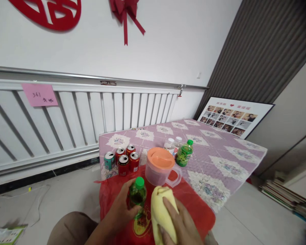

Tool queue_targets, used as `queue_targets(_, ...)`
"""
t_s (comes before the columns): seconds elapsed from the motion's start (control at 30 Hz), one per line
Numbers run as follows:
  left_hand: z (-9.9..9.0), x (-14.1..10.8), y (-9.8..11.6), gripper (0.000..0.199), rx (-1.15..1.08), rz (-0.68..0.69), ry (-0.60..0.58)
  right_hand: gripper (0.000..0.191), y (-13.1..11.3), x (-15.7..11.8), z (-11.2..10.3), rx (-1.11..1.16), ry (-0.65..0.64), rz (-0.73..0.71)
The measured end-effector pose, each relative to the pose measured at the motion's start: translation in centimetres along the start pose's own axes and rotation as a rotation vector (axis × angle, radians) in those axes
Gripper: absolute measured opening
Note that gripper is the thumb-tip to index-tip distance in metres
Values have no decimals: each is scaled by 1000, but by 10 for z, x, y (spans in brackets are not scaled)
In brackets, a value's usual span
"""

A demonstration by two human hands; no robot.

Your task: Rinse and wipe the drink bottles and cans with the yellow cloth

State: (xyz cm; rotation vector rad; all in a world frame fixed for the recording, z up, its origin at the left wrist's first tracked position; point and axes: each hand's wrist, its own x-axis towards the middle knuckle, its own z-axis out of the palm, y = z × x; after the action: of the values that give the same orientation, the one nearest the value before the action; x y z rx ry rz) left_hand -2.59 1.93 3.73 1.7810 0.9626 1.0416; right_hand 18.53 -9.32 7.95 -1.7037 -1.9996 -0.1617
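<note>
My left hand (121, 209) is wrapped round a green bottle (139, 183) with a green cap, held upright over a red cloth (199, 212). In my right hand (180, 217) is a folded yellow cloth (161, 206), just right of the bottle. Behind them stands a clear pitcher (153, 174) with an orange lid (161, 158). Several opened cans, red (134, 162) and teal (109, 161), stand to the left of the pitcher. Another green bottle (185, 153) and two white-capped bottles (169, 145) are behind it on the right.
The table has a purple patterned tablecloth (206, 136). A white radiator (127, 109) runs along the wall behind it. A photo board (234, 117) leans at the far right, and stacked books (283, 199) lie on the floor at right.
</note>
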Motion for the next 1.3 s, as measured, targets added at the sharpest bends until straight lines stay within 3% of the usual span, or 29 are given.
queue_targets(0.13,2,0,2,76,-34,-10,23,59,-14,39,-43,122,120,32)
queue_targets(0.23,4,1,7,74,-68,22,13,56,-37,76,-59,199,37,-70)
queue_targets(0.4,4,2,14,61,-124,12,20,62,-66,125,-59,235,-280,-142)
queue_targets(0.5,3,3,17,61,-158,-10,-5,61,-59,134,-45,431,-323,-50)
queue_targets(0.7,1,3,20,68,-158,17,-14,59,-31,107,-7,1093,-293,453)
queue_targets(0.8,1,3,16,68,-101,24,4,64,-26,82,13,1238,-205,574)
queue_targets(0.93,2,1,7,70,-66,8,33,63,-19,48,42,1196,-111,613)
queue_targets(1.1,6,-3,1,72,-6,-39,108,58,-12,17,70,914,-93,527)
queue_targets(1.3,11,-5,9,66,82,-95,227,58,-20,19,56,908,11,506)
